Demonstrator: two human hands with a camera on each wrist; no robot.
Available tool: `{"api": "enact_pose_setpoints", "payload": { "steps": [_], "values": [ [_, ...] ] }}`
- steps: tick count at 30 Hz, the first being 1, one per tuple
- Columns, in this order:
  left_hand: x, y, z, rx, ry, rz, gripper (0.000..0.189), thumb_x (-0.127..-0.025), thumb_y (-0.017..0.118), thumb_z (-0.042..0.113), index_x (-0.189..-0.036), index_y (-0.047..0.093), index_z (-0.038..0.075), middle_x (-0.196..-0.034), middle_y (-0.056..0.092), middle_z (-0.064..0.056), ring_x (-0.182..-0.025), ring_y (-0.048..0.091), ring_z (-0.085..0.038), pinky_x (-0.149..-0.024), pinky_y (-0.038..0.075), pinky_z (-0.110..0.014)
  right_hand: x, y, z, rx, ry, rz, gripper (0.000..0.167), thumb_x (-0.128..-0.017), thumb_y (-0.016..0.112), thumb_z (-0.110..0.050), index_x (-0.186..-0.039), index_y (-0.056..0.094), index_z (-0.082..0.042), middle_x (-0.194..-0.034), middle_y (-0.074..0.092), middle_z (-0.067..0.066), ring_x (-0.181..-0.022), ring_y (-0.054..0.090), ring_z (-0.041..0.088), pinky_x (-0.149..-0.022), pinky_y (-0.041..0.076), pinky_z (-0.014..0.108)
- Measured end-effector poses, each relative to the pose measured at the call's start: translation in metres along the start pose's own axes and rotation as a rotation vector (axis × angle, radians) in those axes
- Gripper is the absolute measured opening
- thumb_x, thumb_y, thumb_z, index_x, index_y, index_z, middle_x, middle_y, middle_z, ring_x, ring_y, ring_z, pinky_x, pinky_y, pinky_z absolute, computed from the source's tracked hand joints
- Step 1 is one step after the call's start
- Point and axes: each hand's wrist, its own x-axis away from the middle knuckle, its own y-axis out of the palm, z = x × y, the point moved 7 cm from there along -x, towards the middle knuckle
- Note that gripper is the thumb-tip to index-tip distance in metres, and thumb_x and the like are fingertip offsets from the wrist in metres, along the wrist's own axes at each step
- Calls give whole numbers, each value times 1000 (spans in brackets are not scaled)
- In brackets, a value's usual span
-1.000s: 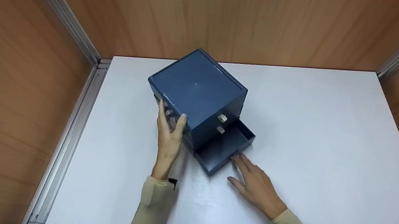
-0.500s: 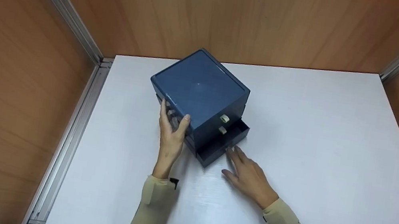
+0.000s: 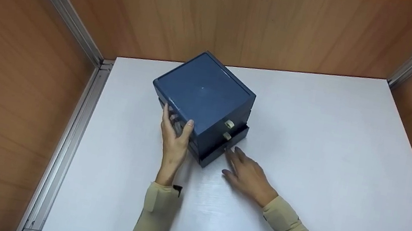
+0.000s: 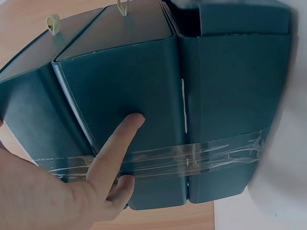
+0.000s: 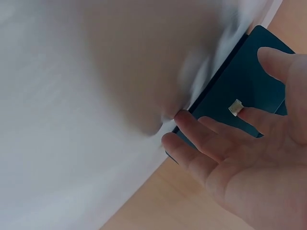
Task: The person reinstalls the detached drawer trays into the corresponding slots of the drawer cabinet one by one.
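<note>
A dark blue drawer unit (image 3: 204, 90) of three stacked tiers stands turned at an angle on the table. Its bottom drawer (image 3: 240, 135) sticks out slightly at the front. Flat against the unit's left side, my left hand (image 3: 174, 143) rests with fingers extended and thumb near the top edge. My right hand (image 3: 250, 177) touches the front of the bottom drawer with its fingertips, thumb held apart. Pale pull tabs (image 3: 229, 124) show on the upper two drawers. In the right wrist view, one right finger lies by the bottom drawer's pull tab (image 5: 235, 108).
Clear tape (image 4: 225, 149) runs across the tiers on the unit's side. A white tabletop (image 3: 329, 153) surrounds the unit. Wooden panels stand at the back (image 3: 289, 20), left and right, with a metal rail (image 3: 67, 142) along the left edge.
The bottom drawer has slid most of the way into the unit, with my right hand moving up and left against its front. My left hand has stayed on the unit's side.
</note>
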Motion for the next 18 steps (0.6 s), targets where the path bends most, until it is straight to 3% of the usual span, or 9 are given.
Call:
{"api": "enact_pose_setpoints", "payload": {
  "steps": [11,18],
  "values": [
    [1,1,0,-1,-14,8,100,-97,61,47,-173,6,13,-167,23,-27,-157,26,-44,-126,23,-66,-14,1,0,-25,7,-31,65,-103,69,-30,-157,50,0,-148,55,38,-121,67,52,-98,57,61],
    [2,1,1,-14,-12,4,100,-98,60,48,-173,4,14,-174,13,-25,-163,15,-43,-127,16,-70,-14,1,2,-28,24,-56,63,-104,69,-31,-156,51,-1,-148,56,37,-125,66,51,-97,57,61]
  ]
}}
